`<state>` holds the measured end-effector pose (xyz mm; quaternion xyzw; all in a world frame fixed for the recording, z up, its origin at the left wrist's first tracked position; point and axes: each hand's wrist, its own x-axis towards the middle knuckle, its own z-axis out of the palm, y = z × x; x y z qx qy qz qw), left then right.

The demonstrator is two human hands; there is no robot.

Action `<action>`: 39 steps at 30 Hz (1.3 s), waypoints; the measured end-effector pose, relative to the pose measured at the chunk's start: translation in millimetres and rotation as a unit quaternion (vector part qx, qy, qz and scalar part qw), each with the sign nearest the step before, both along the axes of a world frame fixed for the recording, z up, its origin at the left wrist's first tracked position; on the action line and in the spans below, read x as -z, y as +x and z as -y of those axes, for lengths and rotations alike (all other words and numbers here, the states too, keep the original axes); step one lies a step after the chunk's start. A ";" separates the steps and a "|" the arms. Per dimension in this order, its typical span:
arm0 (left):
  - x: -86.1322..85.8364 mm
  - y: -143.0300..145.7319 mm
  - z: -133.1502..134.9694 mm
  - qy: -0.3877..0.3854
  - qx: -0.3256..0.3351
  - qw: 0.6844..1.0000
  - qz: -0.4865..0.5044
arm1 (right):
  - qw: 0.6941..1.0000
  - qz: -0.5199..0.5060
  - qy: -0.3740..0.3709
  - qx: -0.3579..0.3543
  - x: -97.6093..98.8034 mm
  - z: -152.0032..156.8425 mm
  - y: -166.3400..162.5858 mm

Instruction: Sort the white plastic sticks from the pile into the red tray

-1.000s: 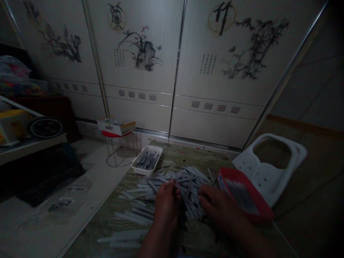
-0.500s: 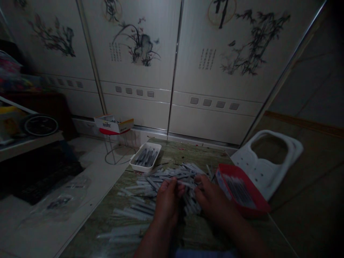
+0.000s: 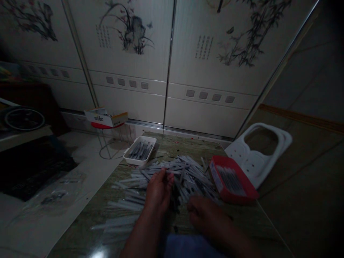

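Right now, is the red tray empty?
No, the red tray holds a row of thin dark sticks lying side by side.

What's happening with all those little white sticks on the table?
A person has both hands at a heap of thin white plastic sticks on a green marbled table. The left hand lies in the heap; the right hand rests at its near edge. A white rectangular tray and a red rectangular tray hold more sticks.

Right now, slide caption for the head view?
Left hand on a pile of pens, right hand nearby; white tray and red tray alongside.
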<state>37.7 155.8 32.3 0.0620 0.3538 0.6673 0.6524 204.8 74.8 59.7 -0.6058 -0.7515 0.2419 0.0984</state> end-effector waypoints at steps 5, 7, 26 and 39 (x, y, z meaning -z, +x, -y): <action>0.0 -1.2 -0.9 0.000 0.007 1.000 -0.006 | 0.999 0.001 -0.018 -0.040 4.5 16.4 -32.1; 0.4 -0.9 -0.9 0.000 0.008 1.000 -0.007 | 0.999 0.002 -0.023 -0.035 12.9 18.1 -39.7; 0.5 18.1 10.0 0.007 0.075 0.997 -0.032 | 0.865 -0.466 -0.006 0.187 11.9 -31.8 13.4; -2.0 29.2 15.2 0.008 0.115 0.992 -0.056 | 0.861 -0.472 0.032 0.187 20.5 -31.4 21.3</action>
